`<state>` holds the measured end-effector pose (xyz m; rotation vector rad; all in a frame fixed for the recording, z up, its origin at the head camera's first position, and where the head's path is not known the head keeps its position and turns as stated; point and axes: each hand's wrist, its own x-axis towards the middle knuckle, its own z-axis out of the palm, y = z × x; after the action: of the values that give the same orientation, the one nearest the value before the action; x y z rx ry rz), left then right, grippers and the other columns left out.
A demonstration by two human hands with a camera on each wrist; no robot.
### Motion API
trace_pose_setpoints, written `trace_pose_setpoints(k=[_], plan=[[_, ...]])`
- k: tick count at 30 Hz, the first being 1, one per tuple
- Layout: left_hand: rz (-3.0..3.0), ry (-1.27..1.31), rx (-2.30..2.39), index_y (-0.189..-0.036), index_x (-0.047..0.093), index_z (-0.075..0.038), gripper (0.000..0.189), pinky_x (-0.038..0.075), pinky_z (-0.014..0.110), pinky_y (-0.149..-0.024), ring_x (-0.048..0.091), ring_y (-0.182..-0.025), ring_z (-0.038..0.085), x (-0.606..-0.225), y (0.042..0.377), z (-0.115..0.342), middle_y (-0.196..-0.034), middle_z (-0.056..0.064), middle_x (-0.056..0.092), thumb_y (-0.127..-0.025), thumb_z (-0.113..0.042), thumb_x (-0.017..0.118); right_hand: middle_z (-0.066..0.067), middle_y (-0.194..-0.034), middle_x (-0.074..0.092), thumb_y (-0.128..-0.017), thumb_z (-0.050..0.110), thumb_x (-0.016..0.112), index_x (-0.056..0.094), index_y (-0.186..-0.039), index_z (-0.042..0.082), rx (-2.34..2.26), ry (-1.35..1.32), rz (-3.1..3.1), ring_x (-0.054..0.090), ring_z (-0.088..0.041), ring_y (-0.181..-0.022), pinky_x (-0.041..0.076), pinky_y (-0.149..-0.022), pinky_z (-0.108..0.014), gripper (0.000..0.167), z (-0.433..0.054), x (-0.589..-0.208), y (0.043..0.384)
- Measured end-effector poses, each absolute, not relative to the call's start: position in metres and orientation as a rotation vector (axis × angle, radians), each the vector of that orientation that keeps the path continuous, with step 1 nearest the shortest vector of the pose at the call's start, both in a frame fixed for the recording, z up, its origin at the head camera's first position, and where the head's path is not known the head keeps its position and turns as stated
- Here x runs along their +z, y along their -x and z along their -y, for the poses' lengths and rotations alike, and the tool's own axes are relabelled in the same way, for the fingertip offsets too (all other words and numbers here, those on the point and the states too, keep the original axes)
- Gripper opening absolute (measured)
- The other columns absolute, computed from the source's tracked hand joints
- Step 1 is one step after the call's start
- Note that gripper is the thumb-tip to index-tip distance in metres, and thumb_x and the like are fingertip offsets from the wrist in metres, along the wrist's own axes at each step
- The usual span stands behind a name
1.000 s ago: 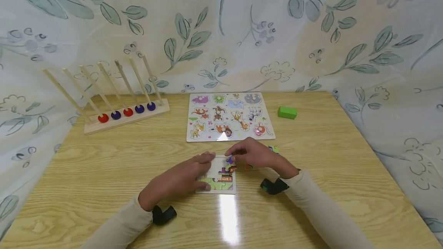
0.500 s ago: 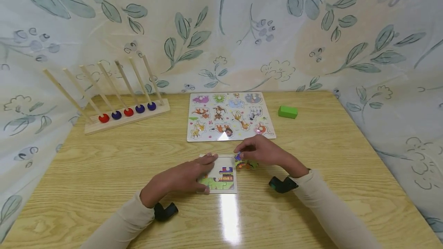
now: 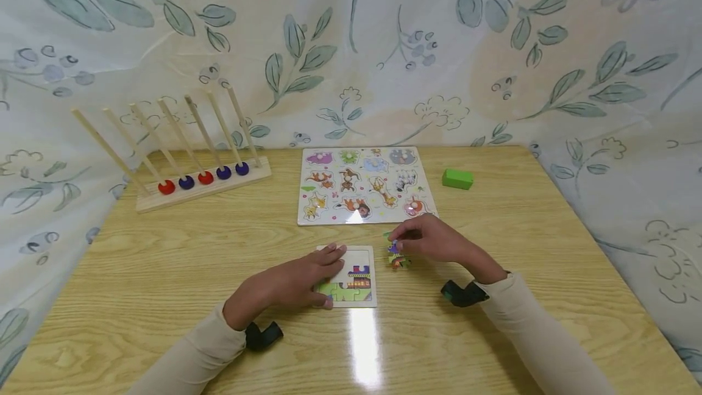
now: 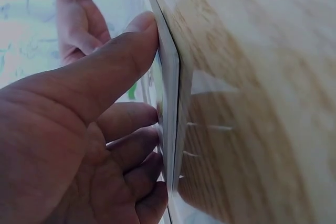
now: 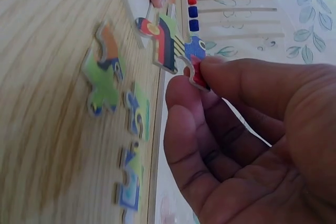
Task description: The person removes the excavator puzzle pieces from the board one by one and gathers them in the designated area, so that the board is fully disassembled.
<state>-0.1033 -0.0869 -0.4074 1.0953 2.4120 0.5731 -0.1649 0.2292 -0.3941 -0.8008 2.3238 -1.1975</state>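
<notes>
My left hand (image 3: 298, 279) rests on the left side of a small jigsaw tray (image 3: 359, 253), fingers spread over it and thumb at its near left corner. Joined pieces (image 3: 345, 293) fill the tray's bottom and right; bare backing shows above them. To the right of the tray, my right hand (image 3: 439, 241) pinches a colourful jigsaw piece (image 5: 168, 45) between thumb and fingertips, held above the table. Below it in the right wrist view lie several loose pieces, among them a green and orange piece (image 5: 104, 80) and a blue and yellow piece (image 5: 136, 113).
An animal peg puzzle board (image 3: 367, 185) lies behind the tray. A green block (image 3: 457, 178) sits to its right. At the back left stands a wooden rack (image 3: 205, 186) of upright rods with red and blue beads. Patterned cloth (image 3: 351, 47) hangs behind the table.
My right hand has moved right, from over the tray's right edge to beside it, still pinching the jigsaw piece. My left hand stays on the tray.
</notes>
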Motion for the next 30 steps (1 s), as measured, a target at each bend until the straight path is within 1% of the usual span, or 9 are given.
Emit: trace_pose_setpoints(k=[7,13,16,23,30], plan=[[-2.429,-1.088,0.601,-0.151,0.033,-0.001,0.071,0.021,0.044,-0.114,0.008,-0.147,0.027,-0.406,0.104,0.083,-0.161,0.011,0.015,-0.095,-0.03,0.065,-0.006,-0.098,0.071,-0.093,0.003,0.063,0.072,-0.105,-0.002,-1.166,0.761,-2.35,0.062,-0.016,-0.084,0.05,-0.072,-0.026,0.015,-0.247,-0.396,0.166],[-2.431,-1.056,0.61,-0.15,0.034,-0.001,0.07,0.022,0.044,-0.114,0.008,-0.147,0.027,-0.406,0.103,0.081,-0.161,0.011,0.016,-0.094,-0.028,0.066,-0.003,-0.098,0.07,-0.093,0.004,0.063,0.072,-0.104,0.0,-1.111,0.746,-2.366,0.061,-0.015,-0.085,0.05,-0.074,-0.025,0.015,-0.258,-0.399,0.166],[-2.439,-1.035,0.609,-0.15,0.035,-0.002,0.07,0.022,0.044,-0.114,0.008,-0.147,0.025,-0.407,0.101,0.081,-0.161,0.009,0.016,-0.093,-0.029,0.067,-0.004,-0.1,0.071,-0.094,0.004,0.063,0.072,-0.104,-0.001,-1.106,0.757,-2.352,0.061,-0.014,-0.087,0.05,-0.075,-0.025,0.015,-0.264,-0.401,0.168],[-2.452,-1.005,0.603,-0.15,0.036,-0.003,0.072,0.023,0.044,-0.113,0.008,-0.147,0.025,-0.407,0.101,0.081,-0.161,0.008,0.016,-0.092,-0.028,0.069,-0.005,-0.099,0.071,-0.093,0.003,0.063,0.072,-0.106,-0.001,-1.117,0.685,-2.329,0.059,-0.016,-0.083,0.048,-0.07,-0.025,0.016,-0.27,-0.399,0.166],[-2.461,-1.0,0.592,-0.15,0.037,-0.003,0.072,0.023,0.043,-0.114,0.008,-0.147,0.024,-0.405,0.1,0.081,-0.161,0.007,0.016,-0.091,-0.029,0.069,-0.008,-0.099,0.07,-0.093,0.002,0.063,0.071,-0.105,-0.004,-1.123,0.703,-2.306,0.059,-0.015,-0.083,0.05,-0.071,-0.025,0.016,-0.271,-0.404,0.167]])
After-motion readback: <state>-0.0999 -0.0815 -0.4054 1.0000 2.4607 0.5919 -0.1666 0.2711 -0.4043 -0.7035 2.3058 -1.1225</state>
